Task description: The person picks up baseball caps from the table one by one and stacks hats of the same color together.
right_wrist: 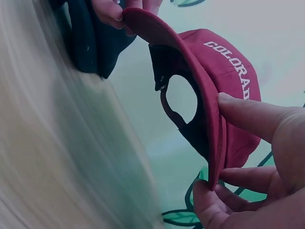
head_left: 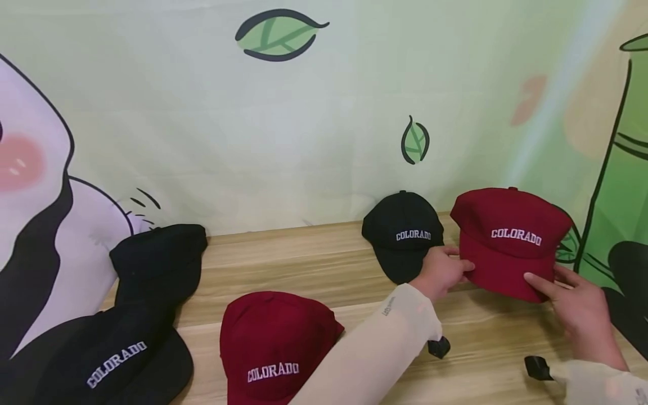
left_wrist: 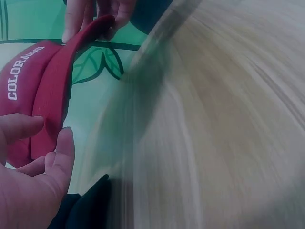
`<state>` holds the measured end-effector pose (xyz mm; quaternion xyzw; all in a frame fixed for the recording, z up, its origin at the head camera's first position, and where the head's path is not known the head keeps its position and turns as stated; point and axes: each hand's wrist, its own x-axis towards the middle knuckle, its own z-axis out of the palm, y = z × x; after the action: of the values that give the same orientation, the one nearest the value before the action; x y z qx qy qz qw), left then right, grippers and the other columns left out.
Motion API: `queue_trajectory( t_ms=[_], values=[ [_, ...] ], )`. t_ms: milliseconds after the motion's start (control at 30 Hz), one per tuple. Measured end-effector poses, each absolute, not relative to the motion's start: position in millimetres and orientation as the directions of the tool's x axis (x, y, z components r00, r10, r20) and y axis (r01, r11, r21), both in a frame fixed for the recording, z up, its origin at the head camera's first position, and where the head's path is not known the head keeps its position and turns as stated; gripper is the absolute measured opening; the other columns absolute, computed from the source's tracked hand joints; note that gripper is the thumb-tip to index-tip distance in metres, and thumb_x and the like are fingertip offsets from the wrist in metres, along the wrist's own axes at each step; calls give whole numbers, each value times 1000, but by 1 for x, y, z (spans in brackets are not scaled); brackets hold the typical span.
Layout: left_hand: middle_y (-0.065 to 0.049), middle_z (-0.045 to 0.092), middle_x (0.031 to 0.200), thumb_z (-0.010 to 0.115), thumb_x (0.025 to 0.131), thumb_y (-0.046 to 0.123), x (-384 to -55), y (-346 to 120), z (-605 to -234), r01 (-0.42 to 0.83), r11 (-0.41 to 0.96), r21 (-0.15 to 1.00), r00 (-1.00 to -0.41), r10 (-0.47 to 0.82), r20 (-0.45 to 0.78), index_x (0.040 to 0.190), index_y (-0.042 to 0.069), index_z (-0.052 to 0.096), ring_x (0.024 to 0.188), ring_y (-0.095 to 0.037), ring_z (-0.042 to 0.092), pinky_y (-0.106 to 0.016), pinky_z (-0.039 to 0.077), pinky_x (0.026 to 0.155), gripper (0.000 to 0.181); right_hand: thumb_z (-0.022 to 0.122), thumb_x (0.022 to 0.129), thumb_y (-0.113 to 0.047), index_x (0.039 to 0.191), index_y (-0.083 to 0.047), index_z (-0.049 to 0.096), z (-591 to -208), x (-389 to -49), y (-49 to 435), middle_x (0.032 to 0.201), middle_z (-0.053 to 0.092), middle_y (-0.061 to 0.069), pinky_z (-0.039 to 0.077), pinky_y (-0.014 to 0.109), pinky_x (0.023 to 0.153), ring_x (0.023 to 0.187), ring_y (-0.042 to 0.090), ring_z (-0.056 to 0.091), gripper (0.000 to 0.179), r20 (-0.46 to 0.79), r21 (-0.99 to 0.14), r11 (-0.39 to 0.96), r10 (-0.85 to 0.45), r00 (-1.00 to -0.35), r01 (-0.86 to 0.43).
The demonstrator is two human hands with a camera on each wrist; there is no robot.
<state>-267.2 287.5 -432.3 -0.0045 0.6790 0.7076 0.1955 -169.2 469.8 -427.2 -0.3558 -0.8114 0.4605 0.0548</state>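
Observation:
A red baseball cap (head_left: pixel 511 239) with white COLORADO lettering is held up off the wooden surface at the right, between both hands. My left hand (head_left: pixel 442 273) pinches the left end of its brim. The right hand (head_left: pixel 579 306) grips the opposite end, thumb on top and fingers underneath. In the right wrist view the brim (right_wrist: pixel 205 90) is seen edge-on, with the cap's dark inside and rear strap opening showing. Just left of my left hand stands a black COLORADO cap (head_left: pixel 402 230), partly covered by that hand.
Another red cap (head_left: pixel 275 337) lies at the front middle, partly behind my left sleeve. Two black caps (head_left: pixel 157 264) overlap at the left. A printed cloth backdrop (head_left: pixel 314 140) rises behind the wooden tabletop (head_left: pixel 283 259). Small black pieces (head_left: pixel 438 347) hang at both sleeve cuffs.

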Motion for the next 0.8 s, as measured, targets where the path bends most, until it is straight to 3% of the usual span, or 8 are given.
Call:
queue_trajectory(
  t_ms=[133,167,233,333,433,567,800],
  values=[
    [-3,61,66,75,80,2,-265,278,-428,-252,-13,968,-933,268,-239,97,5,64,70,-40,68,-28,49,56,20,68,75,-66,154,-17,25,-423,-167,461,154,31,16,37,30,59,90,20,42,103,-215,-802,328,622,-753,500],
    [-2,61,67,75,80,2,-264,276,-426,-245,-12,970,-935,269,-233,98,6,64,67,-37,67,-27,47,55,21,69,75,-65,154,-17,26,-421,-167,459,152,32,16,37,32,55,81,18,42,102,-210,-806,326,624,-753,495],
    [-1,62,69,75,81,2,-263,271,-422,-225,-4,974,-937,275,-216,99,6,63,61,-30,65,-26,49,57,22,69,75,-64,154,-17,26,-418,-166,454,150,33,16,36,34,54,80,16,41,102,-202,-813,323,623,-755,484],
    [-1,64,72,74,81,3,-261,263,-416,-198,11,980,-938,287,-193,102,6,63,57,-19,61,-27,52,61,23,70,76,-63,154,-17,24,-413,-164,447,147,35,15,36,33,56,85,18,44,101,-189,-818,325,626,-756,474],
    [-2,65,72,74,82,4,-259,253,-410,-167,16,986,-942,293,-164,103,5,63,61,-25,64,-25,49,58,25,70,77,-61,154,-17,23,-407,-162,439,141,40,13,38,28,65,102,20,43,100,-164,-824,340,622,-765,454],
    [-1,62,71,75,82,4,-256,239,-400,-128,37,991,-947,293,-133,106,5,64,63,-29,65,-24,48,55,27,69,78,-60,154,-18,25,-400,-159,428,136,43,12,39,28,67,104,22,43,97,-141,-821,363,617,-774,440],
    [0,61,76,75,83,9,-250,215,-384,-91,108,990,-956,270,-117,114,6,62,55,-11,58,-25,52,60,34,68,79,-61,153,-18,27,-387,-155,407,136,44,16,39,26,68,107,24,44,95,-102,-806,421,594,-798,417]
  ],
)
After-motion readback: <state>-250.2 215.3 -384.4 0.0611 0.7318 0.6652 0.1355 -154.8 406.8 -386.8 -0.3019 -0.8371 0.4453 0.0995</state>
